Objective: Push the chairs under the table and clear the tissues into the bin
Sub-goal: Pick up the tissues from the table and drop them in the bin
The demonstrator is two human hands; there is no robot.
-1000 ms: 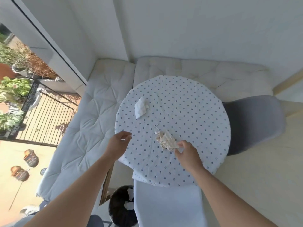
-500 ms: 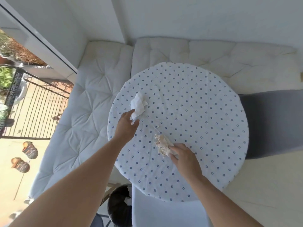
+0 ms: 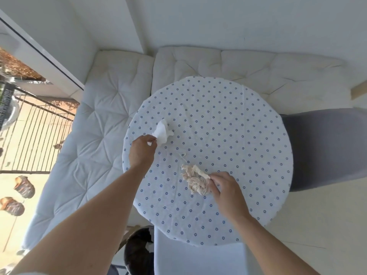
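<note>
A round table [image 3: 238, 135] with a white, blue-dotted cloth fills the middle. At its left side my left hand [image 3: 141, 150] pinches a crumpled white tissue [image 3: 162, 132], which is partly raised off the cloth. At the near middle my right hand [image 3: 224, 190] grips a crumpled beige tissue [image 3: 195, 180] that lies on the cloth. A grey chair [image 3: 325, 147] stands at the table's right edge, its seat partly under the top. A white chair [image 3: 200, 259] is tucked in at the near edge. The black bin [image 3: 138, 253], with white tissue inside, stands on the floor below the table's near left.
A white tufted corner bench [image 3: 103, 120] wraps the table's left and far sides. Small paper scraps [image 3: 183, 155] lie between the two tissues. A glass door and a balcony railing [image 3: 33, 135] are at the far left. A wooden leg [image 3: 127, 233] shows beside the bin.
My left hand reached from the table's near edge to the white tissue and has taken hold of it. My right hand closed tighter on the beige tissue. The camera moved closer over the table.
</note>
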